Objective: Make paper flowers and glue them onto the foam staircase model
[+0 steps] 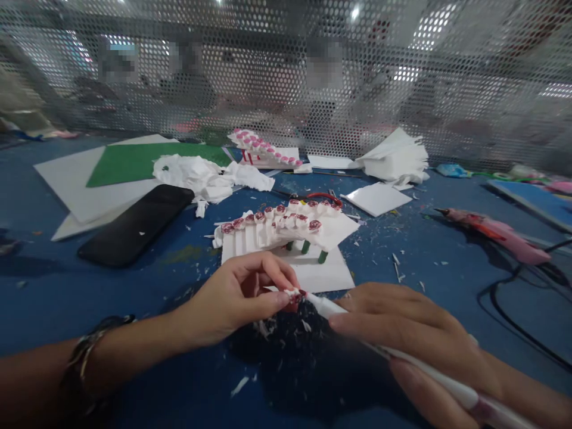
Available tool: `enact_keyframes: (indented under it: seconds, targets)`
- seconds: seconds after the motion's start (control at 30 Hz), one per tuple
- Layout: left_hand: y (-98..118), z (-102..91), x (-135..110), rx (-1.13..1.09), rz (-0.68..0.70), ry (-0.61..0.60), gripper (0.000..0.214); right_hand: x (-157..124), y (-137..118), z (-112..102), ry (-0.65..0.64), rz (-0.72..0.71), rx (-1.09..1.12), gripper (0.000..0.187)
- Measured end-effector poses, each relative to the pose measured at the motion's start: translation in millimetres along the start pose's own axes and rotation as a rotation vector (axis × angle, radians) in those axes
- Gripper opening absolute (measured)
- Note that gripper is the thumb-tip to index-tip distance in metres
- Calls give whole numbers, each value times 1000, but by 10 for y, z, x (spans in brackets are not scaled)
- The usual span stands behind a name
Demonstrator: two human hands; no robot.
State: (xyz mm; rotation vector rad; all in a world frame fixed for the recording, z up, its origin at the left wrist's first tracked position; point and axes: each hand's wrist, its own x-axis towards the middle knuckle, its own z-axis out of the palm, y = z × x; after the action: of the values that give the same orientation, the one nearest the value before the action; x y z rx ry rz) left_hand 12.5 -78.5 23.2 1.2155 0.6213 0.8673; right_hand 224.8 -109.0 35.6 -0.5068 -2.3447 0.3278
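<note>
Between the thumb and fingers of my left hand (250, 295) is a small white piece (294, 294) with dark red marks on it. My right hand (402, 330) is closed round a white marker (328, 307), whose dark red tip touches that piece. Just beyond my hands stands a white paper model (243, 241) with steps, a raised platform and green posts. Along its edges run rows of small white rolls with dark red tops (314, 226).
A black phone (136, 223) lies at left, near green sheet (156, 159) and crumpled tissue (196, 176). A pink-topped model (268, 152) stands behind, with red-handled scissors (328, 198) before it. At right lies a pink glue gun (500, 232) with its black cord (496, 292). A perforated metal screen (268, 77) closes the back.
</note>
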Motion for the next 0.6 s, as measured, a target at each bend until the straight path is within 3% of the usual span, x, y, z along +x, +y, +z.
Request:
enact_keyframes:
  seconds: [0.6]
  targets:
    - [34, 23, -16, 201, 149, 86, 15, -11, -43, -30, -27, 41, -81, 39]
